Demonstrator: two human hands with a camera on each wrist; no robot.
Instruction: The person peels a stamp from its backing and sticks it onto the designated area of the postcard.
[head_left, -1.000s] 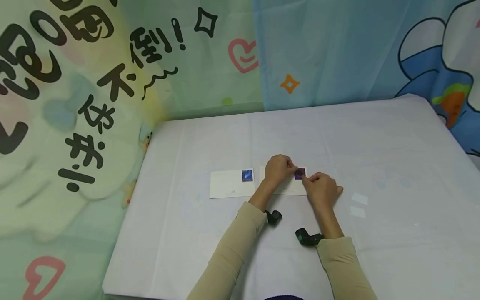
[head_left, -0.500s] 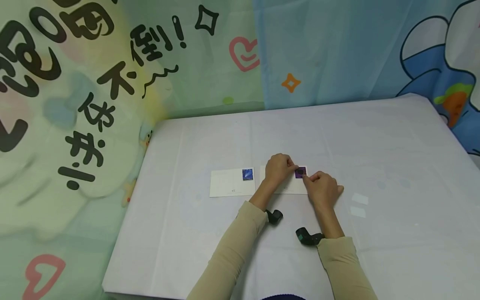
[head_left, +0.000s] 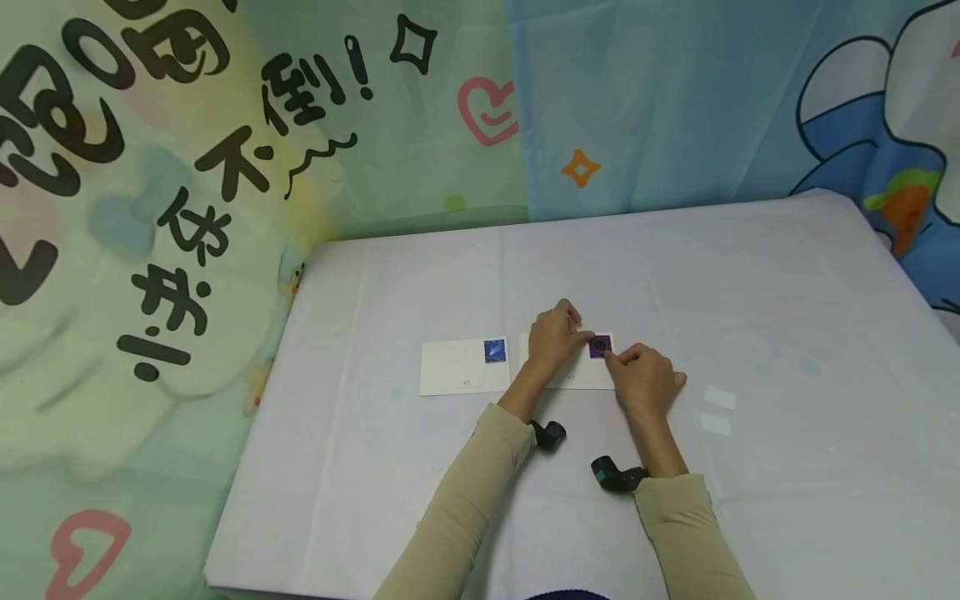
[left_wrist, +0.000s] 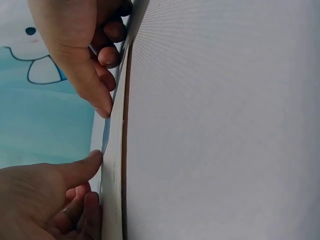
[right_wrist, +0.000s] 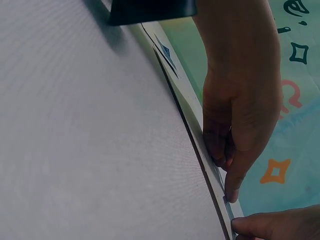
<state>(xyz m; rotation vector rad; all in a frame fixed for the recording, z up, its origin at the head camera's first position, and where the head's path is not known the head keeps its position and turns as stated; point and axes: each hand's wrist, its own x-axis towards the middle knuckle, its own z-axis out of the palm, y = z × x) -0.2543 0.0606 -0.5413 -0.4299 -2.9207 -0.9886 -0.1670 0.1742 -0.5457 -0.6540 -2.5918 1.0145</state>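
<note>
A person's two hands meet over a small purple stamp set in the upper right corner of a white envelope lying flat on a table draped in white cloth. The stamp is a dark violet square with a darker round motif at its centre; finer detail is too small to read. The left hand rests on the envelope's middle, its fingers curled and its fingertips touching the stamp's left edge, while the right hand comes in from below and to the right, thumb and forefinger drawn together at the stamp's lower right corner. From the wrist views, shot almost level with the cloth, fingertips of both hands press down on the envelope's thin edge; whether either hand actually pinches the stamp or only pins it flat cannot be told. Just to the left, a second white envelope carries a blue stamp in the same corner. Two small white paper slips lie on the cloth to the right of the hands. Beige sleeves cover both forearms, each wearing a black wrist camera. Cartoon-printed curtains in green and blue hang behind the table
</note>
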